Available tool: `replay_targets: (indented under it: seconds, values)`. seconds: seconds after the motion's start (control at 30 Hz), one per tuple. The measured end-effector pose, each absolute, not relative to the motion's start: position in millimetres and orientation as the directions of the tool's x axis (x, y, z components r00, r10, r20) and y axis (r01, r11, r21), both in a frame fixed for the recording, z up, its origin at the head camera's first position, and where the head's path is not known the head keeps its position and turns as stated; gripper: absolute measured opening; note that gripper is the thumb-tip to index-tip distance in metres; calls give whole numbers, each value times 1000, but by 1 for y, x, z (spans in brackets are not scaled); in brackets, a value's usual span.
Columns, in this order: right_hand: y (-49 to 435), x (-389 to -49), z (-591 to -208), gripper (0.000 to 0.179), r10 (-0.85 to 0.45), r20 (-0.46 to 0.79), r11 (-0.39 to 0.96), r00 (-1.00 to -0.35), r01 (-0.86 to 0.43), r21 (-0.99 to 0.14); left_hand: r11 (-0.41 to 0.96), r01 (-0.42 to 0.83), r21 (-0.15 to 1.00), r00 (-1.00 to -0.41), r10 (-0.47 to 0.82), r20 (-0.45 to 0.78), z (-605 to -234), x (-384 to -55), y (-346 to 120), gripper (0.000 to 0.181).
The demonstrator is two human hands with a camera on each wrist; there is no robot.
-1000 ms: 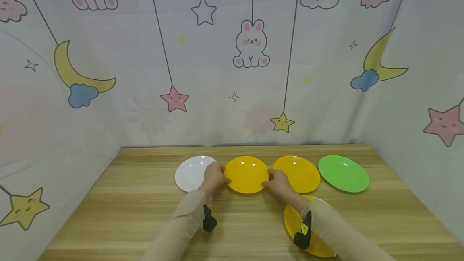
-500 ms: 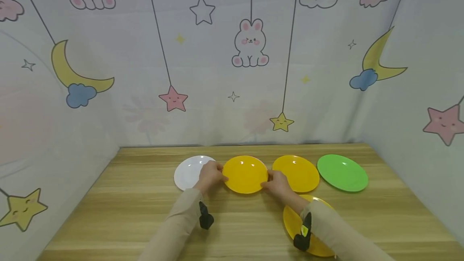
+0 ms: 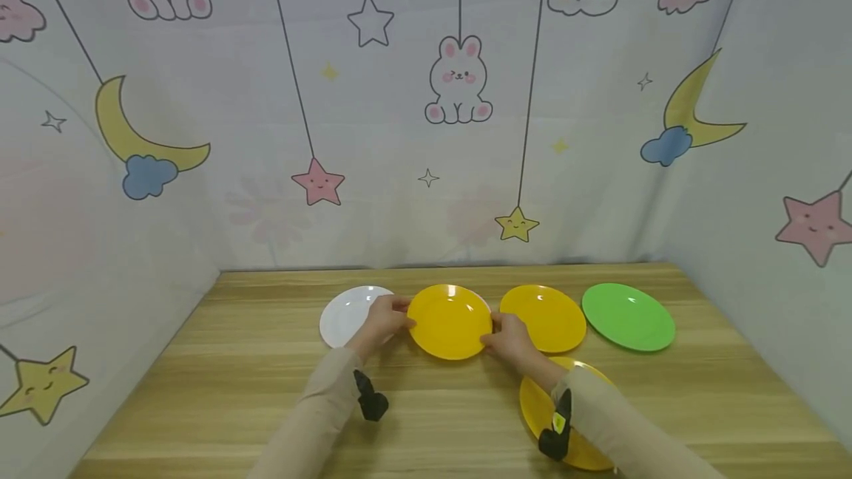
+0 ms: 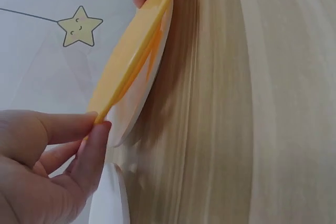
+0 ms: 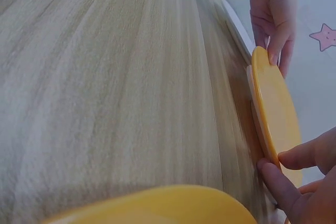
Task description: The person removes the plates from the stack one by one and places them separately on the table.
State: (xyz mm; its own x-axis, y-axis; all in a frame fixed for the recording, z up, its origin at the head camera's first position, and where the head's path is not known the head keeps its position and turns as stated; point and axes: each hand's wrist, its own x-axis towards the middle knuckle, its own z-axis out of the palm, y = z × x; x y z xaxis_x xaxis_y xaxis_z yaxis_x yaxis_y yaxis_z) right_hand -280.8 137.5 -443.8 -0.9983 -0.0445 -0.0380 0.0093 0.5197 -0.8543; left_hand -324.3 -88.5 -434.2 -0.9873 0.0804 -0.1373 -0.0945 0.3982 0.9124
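A round yellow plate (image 3: 450,322) is in the middle of the head view, with both hands at its rim. My left hand (image 3: 381,322) pinches its left edge between thumb and fingers. On the opposite edge, my right hand (image 3: 509,337) holds the rim the same way. Under the yellow plate lies a white plate (image 4: 128,116), mostly hidden. The left wrist view shows the yellow plate tilted, with a gap above the white one. Another white plate (image 3: 341,315) lies partly behind my left hand. To the right of the held plate is a second yellow plate (image 3: 547,320).
A green plate (image 3: 629,316) lies at the back right of the wooden table (image 3: 266,361). Nearer, beneath my right forearm, another yellow plate (image 3: 539,406) is partly covered by the sleeve. A patterned curtain (image 3: 399,235) closes the back and sides.
The yellow plate has tilted and risen slightly off the white plate, its near edge a little lower in the head view. My left wrist has shifted left; my right hand has hardly moved.
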Motion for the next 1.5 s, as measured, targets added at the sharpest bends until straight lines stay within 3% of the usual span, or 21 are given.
replay_targets:
  seconds: [0.23,0.4,0.67,1.5]
  values:
    - [139,-280,-443,19,-37,-22,518,-999,0,-855,306,-142,941,-977,112,-184,-436,-325,-93,41]
    - [139,-282,-443,24,-41,-32,511,-999,6,-860,255,-126,959,-984,87,-152,-435,-327,-98,42]
    - [138,-285,-443,58,-29,-81,558,-996,51,-828,192,-66,979,-994,77,-82,-429,-323,-117,42]
    - [135,-288,-443,51,3,-115,620,-993,92,-779,179,-72,981,-997,-8,-72,-416,-311,-204,48]
